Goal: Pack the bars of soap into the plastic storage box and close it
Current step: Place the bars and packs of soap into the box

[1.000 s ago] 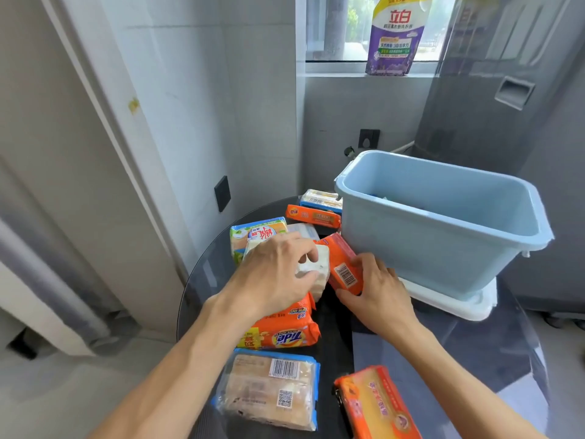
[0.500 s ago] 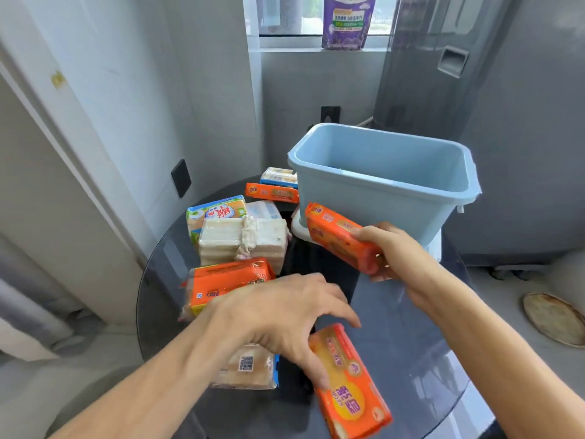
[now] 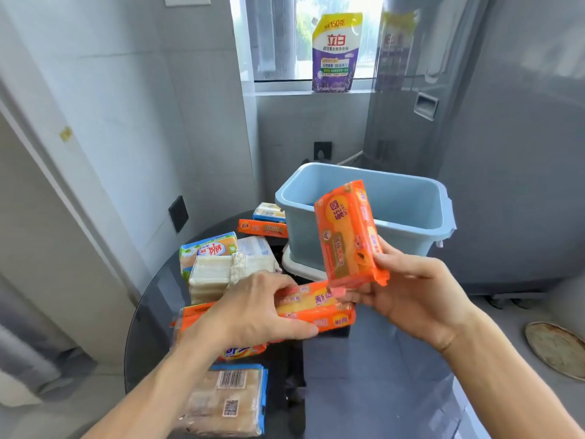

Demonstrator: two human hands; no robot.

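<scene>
Barely begun: the right hand (image 3: pixel 421 299) grips one orange soap bar (image 3: pixel 348 232) upright before the open blue box (image 3: pixel 411 229), the left hand (image 3: pixel 253 312) clasps another orange bar (image 3: pixel 319 307), while most bars lie on the table (image 3: pixel 364 375).

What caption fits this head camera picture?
Each hand, left and right, holds an orange soap bar before the blue box.
</scene>
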